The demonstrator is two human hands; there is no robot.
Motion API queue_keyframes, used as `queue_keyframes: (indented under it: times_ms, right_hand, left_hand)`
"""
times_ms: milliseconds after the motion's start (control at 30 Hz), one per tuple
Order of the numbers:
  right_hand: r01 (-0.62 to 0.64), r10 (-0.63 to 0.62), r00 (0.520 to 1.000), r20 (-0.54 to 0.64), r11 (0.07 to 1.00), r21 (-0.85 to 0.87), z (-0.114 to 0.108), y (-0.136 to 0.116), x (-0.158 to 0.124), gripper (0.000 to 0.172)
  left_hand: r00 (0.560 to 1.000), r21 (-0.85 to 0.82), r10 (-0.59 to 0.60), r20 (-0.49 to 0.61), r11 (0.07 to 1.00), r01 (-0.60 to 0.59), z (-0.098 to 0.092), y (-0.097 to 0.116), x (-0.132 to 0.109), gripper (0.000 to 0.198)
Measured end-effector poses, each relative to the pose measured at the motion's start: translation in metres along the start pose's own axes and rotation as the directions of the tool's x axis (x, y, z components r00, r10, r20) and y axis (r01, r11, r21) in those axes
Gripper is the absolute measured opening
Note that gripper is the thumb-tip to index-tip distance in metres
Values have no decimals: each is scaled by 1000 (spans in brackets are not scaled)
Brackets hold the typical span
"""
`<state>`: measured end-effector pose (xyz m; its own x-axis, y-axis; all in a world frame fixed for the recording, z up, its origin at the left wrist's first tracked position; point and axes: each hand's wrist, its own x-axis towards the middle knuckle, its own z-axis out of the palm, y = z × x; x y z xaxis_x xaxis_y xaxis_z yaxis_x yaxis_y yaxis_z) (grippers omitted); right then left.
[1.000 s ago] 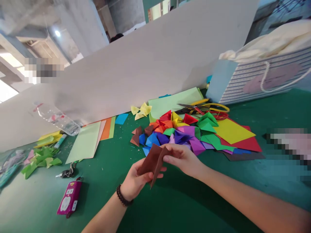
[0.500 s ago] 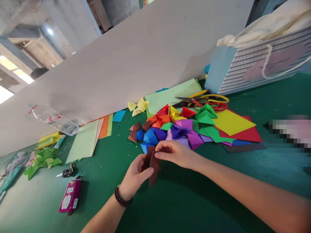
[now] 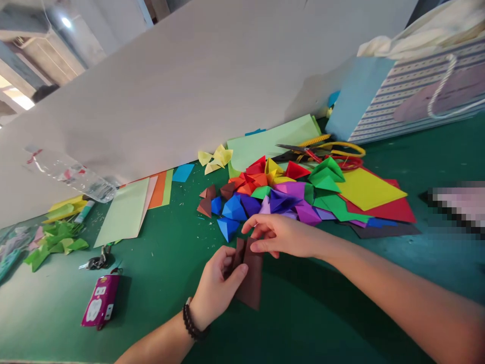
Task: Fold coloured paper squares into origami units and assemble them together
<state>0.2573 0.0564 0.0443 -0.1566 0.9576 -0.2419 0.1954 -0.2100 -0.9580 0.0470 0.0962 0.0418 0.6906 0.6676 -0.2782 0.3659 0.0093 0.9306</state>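
Head view puts the folded brown paper (image 3: pixel 250 275) right in front of me, held up between my hands over the green worktop (image 3: pixel 322 308), and I cannot tell whether its lower end touches the surface. My left hand (image 3: pixel 217 288) has its fingers (image 3: pixel 235 275) clamped on the paper's left side, with the thumb side turned towards me. My right hand (image 3: pixel 282 236) lies across the top edge, its fingers (image 3: pixel 261 233) close together but slightly spread; I cannot tell whether they grip the paper or only rest on it. Just beyond them sits a blue paper pyramid (image 3: pixel 228 228), at the near edge of a heap of folded colored paper pieces (image 3: pixel 273 197). Further left lie a purple pouch (image 3: pixel 100 301) and keys (image 3: pixel 99 262). To work this well, I judge that the left fingers should pinch the layers firmly near the fold, so that nothing slides, while the right fingertips keep the edges lined up and press any crease sharp along its full length, without crumpling the paper's corners.
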Motion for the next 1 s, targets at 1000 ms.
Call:
queue_keyframes:
  times_ms: [1000]
  right_hand:
    - [168,-256,966,28,544,-822,42,13,-3,2]
  left_hand:
    - [660,760,590,465,115,-639,3,-34,-49,23]
